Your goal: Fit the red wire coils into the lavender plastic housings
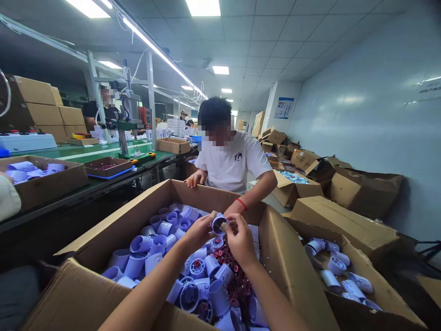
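Note:
Above a large open cardboard box (292, 262), a small white cylindrical plastic housing (217, 224) with a dark interior sits between my two hands. My left hand (199, 230) grips its left side, fingers closed. From the right, my right hand (240, 236) pinches at its open end, a tan-covered fingertip against the rim. Tan covers show on fingertips of both hands. Below lie many white plastic cups (159, 243), some with wheel-like inner parts (197, 268), and a heap of dark red small parts (231, 266).
Across the box a co-worker in a white shirt (223, 168) reaches one arm into it. A smaller box of white housings (336, 266) stands at right. At left runs a green workbench (86, 154) with a press (128, 110) and a tray of red parts (106, 168).

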Motion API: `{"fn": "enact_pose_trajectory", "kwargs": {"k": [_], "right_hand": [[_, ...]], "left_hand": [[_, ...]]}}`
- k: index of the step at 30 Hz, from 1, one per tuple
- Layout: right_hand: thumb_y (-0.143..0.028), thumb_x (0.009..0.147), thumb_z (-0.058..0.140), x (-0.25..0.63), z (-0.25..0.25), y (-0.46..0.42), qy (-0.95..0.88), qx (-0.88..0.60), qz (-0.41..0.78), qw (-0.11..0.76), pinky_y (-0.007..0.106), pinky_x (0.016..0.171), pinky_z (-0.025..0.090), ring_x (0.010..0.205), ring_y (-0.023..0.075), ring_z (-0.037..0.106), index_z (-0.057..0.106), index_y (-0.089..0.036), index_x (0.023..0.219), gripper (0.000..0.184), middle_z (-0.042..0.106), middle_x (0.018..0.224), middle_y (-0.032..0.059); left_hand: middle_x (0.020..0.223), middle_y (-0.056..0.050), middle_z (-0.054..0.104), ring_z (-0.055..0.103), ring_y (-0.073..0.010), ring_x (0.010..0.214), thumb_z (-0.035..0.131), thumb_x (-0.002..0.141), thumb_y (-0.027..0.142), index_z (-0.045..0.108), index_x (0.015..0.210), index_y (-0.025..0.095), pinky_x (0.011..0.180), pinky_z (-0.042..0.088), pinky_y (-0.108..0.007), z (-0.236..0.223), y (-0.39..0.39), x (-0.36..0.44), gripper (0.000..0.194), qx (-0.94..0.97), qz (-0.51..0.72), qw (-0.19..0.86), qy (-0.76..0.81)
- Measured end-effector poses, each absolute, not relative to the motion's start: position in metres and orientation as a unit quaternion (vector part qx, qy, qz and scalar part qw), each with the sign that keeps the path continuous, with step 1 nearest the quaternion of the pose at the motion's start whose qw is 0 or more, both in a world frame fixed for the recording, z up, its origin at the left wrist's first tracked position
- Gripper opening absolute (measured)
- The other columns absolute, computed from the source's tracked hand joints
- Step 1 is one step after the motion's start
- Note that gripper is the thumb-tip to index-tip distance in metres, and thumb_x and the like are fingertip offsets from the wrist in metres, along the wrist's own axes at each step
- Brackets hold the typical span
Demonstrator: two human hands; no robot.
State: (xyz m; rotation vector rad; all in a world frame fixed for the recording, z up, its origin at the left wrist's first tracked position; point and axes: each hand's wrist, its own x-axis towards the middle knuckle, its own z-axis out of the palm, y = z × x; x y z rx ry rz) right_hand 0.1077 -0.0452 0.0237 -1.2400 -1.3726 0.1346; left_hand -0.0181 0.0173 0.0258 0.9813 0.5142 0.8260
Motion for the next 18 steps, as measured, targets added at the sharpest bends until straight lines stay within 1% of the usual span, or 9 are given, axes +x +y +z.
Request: {"fn": "enact_pose_trajectory", "kwargs": {"k": [3,5,7,12,15,18], "right_hand": [[-0.024,0.083,0.051,0.1148,0.0275,-0.0474,-0.616,-0.514,0.044,0.596,0.031,0.075,0.05,0.083,0.0192,0.061,0.065,-0.02,0.084,0.014,0.066,0.088,0.0069],[-0.023,0.084,0.051,0.1176,0.0277,-0.0477,-0.632,-0.514,0.017,0.579,0.033,0.082,0.049,0.091,0.0204,0.061,0.069,-0.021,0.085,0.019,0.067,0.096,0.0083],[-0.021,0.083,0.051,0.1182,0.0259,-0.0474,-0.644,-0.527,-0.008,0.554,0.036,0.085,0.049,0.094,0.0213,0.061,0.072,-0.022,0.089,0.022,0.066,0.102,0.0084],[-0.013,0.083,0.048,0.1149,0.0224,-0.0477,-0.68,-0.551,-0.051,0.48,0.04,0.087,0.048,0.095,0.0223,0.058,0.073,-0.027,0.093,0.031,0.065,0.108,0.0068],[-0.011,0.081,0.05,0.1131,0.0228,-0.0481,-0.696,-0.566,-0.06,0.437,0.041,0.086,0.048,0.097,0.024,0.057,0.073,-0.028,0.092,0.03,0.065,0.111,0.0068],[-0.01,0.079,0.052,0.1118,0.0223,-0.0477,-0.685,-0.594,-0.065,0.417,0.04,0.083,0.048,0.093,0.0245,0.057,0.074,-0.027,0.089,0.029,0.066,0.106,0.0076]], "left_hand": [[0.07,-0.001,0.063,0.056,-0.0111,0.063,0.07,0.073,0.044,0.065,0.079,0.015,0.064,0.046,-0.022,0.0265,0.0178,-0.0185,0.03,0.448,0.381,0.772,0.242],[0.072,-0.001,0.064,0.057,-0.0114,0.064,0.071,0.073,0.044,0.065,0.081,0.014,0.065,0.046,-0.023,0.0258,0.0185,-0.0181,0.031,0.446,0.38,0.771,0.248],[0.074,-0.002,0.064,0.057,-0.0118,0.065,0.072,0.071,0.044,0.066,0.082,0.014,0.065,0.046,-0.023,0.0248,0.0188,-0.0174,0.033,0.447,0.38,0.769,0.254],[0.074,-0.002,0.064,0.056,-0.0114,0.065,0.074,0.066,0.048,0.066,0.083,0.014,0.063,0.046,-0.023,0.0228,0.0189,-0.0168,0.039,0.455,0.381,0.762,0.259],[0.071,-0.001,0.062,0.055,-0.0104,0.062,0.075,0.064,0.049,0.064,0.079,0.013,0.061,0.046,-0.022,0.0223,0.0189,-0.0171,0.04,0.462,0.374,0.76,0.263],[0.071,0.0,0.061,0.055,-0.0103,0.062,0.075,0.064,0.05,0.064,0.079,0.013,0.061,0.046,-0.023,0.022,0.0182,-0.0169,0.041,0.47,0.37,0.757,0.263]]}}
